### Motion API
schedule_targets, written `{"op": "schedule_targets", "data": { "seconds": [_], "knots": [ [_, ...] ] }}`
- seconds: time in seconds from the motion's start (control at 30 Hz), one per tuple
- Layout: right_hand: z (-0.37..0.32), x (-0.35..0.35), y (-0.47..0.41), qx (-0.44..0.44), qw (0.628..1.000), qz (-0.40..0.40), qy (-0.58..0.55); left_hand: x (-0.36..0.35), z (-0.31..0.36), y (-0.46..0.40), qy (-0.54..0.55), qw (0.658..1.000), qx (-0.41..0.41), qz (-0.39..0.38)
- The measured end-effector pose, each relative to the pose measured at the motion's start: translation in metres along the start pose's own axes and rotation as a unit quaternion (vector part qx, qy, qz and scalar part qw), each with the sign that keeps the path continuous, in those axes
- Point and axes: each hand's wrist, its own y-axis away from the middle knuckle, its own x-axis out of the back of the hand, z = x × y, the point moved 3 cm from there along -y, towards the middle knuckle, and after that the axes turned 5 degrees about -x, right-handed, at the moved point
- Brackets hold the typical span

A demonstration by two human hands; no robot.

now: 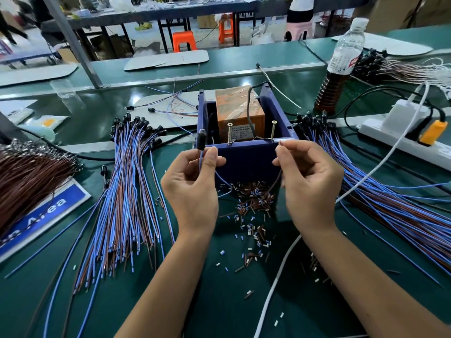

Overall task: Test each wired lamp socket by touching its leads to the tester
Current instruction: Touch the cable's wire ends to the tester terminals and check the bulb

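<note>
Fingers (211, 154) of the left hand (192, 186) pinch the lamp socket (201, 139) just under its black body, holding it upright at the tester's (246, 132) front left corner, probably so the bulb end stays in sight. Its blue lead (223, 179) loops down in front of the tester. The right hand (310, 181) pinches the brown lead (277, 178) near its bare tip, which sits just beside the right screw (273, 129); I cannot tell whether it touches. The left screw (229, 132) stands free, likely waiting for the blue lead. Both screws rise from the tester's front rim, so approach from the front is open. Bundles of wired sockets (127, 181) flank the tester on the desk (219, 289), and cut insulation bits (251, 215) litter the strip before it, leaving little sideways room.
</note>
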Motion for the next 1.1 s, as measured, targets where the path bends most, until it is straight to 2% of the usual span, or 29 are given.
{"op": "schedule_targets", "data": {
  "seconds": [0.13, 0.23, 0.6, 0.9, 1.1],
  "knots": [
    [-0.002, 0.000, -0.005, 0.030, 0.995, 0.075, 0.062, -0.006, 0.000, 0.000, -0.024, 1.000, -0.004, 0.006],
    [-0.003, -0.002, -0.012, 0.051, 0.989, 0.100, 0.098, -0.011, 0.001, 0.000, -0.034, 0.999, -0.019, 0.008],
    [-0.006, -0.009, -0.014, 0.090, 0.983, 0.081, 0.137, -0.015, 0.000, 0.001, -0.084, 0.995, -0.051, 0.025],
    [-0.006, -0.011, -0.013, 0.083, 0.985, 0.072, 0.135, -0.015, 0.002, -0.003, -0.107, 0.992, -0.073, 0.006],
    [-0.004, -0.011, -0.015, 0.080, 0.986, 0.067, 0.133, -0.018, 0.003, -0.003, -0.143, 0.983, -0.116, -0.020]
  ]
}}
